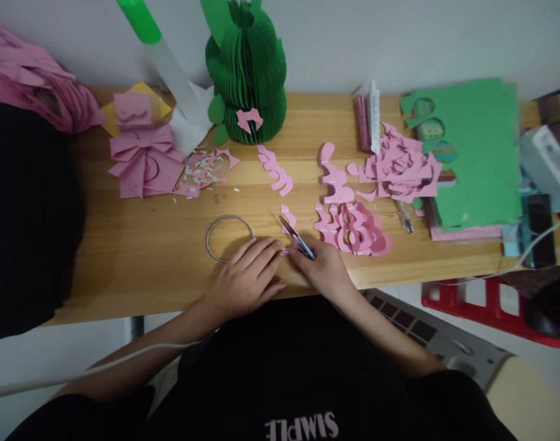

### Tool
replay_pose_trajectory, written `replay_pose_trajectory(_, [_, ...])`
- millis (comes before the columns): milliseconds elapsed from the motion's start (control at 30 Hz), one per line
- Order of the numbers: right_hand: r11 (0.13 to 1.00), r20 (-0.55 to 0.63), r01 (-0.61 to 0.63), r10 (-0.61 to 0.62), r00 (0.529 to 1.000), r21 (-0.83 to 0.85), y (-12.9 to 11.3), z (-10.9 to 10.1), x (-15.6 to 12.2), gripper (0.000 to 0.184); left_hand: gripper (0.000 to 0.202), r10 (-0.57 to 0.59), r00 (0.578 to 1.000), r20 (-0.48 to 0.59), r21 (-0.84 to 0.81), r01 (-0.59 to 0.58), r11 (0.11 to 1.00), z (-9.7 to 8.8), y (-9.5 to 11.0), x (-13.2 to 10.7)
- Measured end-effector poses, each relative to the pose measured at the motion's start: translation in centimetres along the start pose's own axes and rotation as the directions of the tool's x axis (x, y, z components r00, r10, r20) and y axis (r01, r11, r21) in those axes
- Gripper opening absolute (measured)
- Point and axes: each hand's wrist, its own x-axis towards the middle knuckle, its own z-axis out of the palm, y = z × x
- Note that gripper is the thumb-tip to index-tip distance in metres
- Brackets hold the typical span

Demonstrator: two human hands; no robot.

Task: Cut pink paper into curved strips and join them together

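My right hand (328,269) is closed around small blue-handled scissors (298,239), their dark pointed blades aimed up and to the left. Just behind the blade tips lies a small scalloped pink paper piece (289,214). Close to the table's front edge, my left hand (247,275) lies palm down with its fingers stretched toward the scissors. A tiny pale bit (285,251) shows by its fingertips; whether the fingers press on it I cannot tell. Partly under the left fingers sits a thin grey ring (207,236). Curled pink cutouts (353,226) are grouped to the right.
A green honeycomb-paper figure (247,67) stands at the back. Pink offcuts (399,162), a glue tube (374,116) and green sheets (482,153) are on the right. Left are a pink paper bow (144,150) and white scraps (201,168). A cable (537,236) crosses the right end.
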Motion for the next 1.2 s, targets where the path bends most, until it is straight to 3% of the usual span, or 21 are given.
replay_pose_trajectory(333, [0.999, -0.047, -0.013, 0.014, 0.999, 0.030, 0.3, 0.4, -0.2, 0.013, 0.047, 0.023, 0.999, -0.033, 0.060, -0.021, 0.998, 0.5, 0.4, 0.2])
replay_pose_trajectory(733, [0.988, -0.157, -0.012, -0.013, 0.988, -0.157, 0.0, 0.7, 0.4, 0.012, 0.045, 0.025, 0.999, -0.032, 0.048, -0.023, 0.999, 0.3, 0.5, 0.5])
replay_pose_trajectory(933, [0.995, -0.126, 0.019, -0.031, 0.992, -0.098, 0.2, 0.3, 0.5, 0.007, 0.021, -0.169, 0.982, -0.088, -0.238, 0.144, 0.961, -0.8, 0.1, 1.3])
replay_pose_trajectory(1067, [0.999, -0.086, 0.031, -0.029, 0.996, 0.028, 0.4, 0.1, 0.5, 0.011, 0.015, -0.405, 0.886, -0.227, -0.151, 0.378, 0.913, -1.4, -0.1, 0.4])
replay_pose_trajectory(1133, [0.986, -0.065, 0.049, -0.039, 0.997, 0.158, 0.5, 0.1, 0.4, 0.016, 0.016, -0.476, 0.859, -0.190, -0.092, 0.467, 0.879, -1.6, -0.2, -0.5])
replay_pose_trajectory(1200, [0.947, -0.038, 0.021, -0.009, 0.999, 0.321, 0.4, 0.0, 0.3, 0.023, 0.014, -0.503, 0.859, -0.100, -0.152, 0.486, 0.861, -1.9, -0.2, -1.3])
